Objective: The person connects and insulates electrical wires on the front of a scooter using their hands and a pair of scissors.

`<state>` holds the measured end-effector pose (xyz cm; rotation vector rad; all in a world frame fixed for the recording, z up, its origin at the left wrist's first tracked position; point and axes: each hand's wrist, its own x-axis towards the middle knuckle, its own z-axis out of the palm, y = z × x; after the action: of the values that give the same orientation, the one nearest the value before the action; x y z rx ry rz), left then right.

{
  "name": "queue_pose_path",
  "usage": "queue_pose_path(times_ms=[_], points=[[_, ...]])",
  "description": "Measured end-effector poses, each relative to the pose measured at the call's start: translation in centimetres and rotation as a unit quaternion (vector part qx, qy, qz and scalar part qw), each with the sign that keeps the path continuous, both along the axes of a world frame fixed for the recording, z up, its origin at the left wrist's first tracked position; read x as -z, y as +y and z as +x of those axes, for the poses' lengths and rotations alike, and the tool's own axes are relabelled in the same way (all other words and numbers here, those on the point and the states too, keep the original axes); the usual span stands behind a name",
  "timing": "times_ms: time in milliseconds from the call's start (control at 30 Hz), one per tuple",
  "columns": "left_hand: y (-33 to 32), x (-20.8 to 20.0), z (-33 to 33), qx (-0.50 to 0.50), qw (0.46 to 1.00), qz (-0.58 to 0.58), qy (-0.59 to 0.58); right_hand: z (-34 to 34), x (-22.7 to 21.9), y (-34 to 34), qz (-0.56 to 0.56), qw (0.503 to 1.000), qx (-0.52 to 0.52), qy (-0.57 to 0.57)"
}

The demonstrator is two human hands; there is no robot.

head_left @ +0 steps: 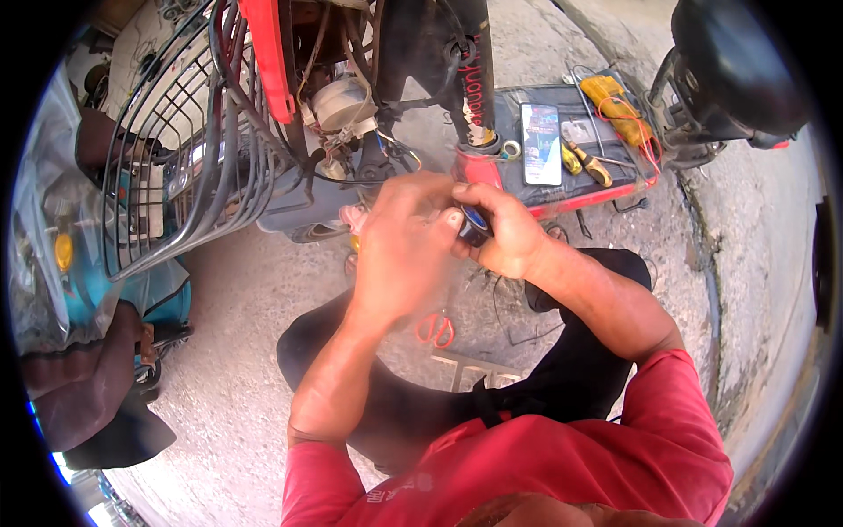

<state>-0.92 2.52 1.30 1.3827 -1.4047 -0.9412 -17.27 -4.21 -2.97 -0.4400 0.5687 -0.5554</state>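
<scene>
In front of the opened-up red scooter or bike [268, 57], my two hands meet. My right hand [512, 235] is closed around a small dark round thing with a blue face, which looks like a roll of black tape [475, 221]. Right against it is my left hand [406, 237], its fingers bent inward and the thumb tip touching near the roll. What the left fingers pinch is hidden behind the hand. Just beyond them, thin loose wires [395, 151] hang from the vehicle's front beside a round pale part [341, 104].
A wire basket [176, 149] stands at the left. On the right, a dark seat-like pad [544, 97] with red edging bears a phone [541, 145], a yellow-handled screwdriver [597, 169] and a yellow meter-like case [617, 107]. Orange-handled scissors [436, 330] lie on the ground between my legs.
</scene>
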Motion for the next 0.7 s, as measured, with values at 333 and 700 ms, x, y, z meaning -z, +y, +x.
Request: queue_pose_path(times_ms=[333, 700], points=[[0.3, -0.7, 0.1, -0.004, 0.99, -0.083, -0.112, -1.1, -1.0, -0.3, 0.013, 0.999, 0.025, 0.044], [0.2, 0.7, 0.1, -0.008, 0.983, -0.118, -0.144, -0.9, -1.3, 0.0, -0.01, 0.994, 0.032, 0.101]])
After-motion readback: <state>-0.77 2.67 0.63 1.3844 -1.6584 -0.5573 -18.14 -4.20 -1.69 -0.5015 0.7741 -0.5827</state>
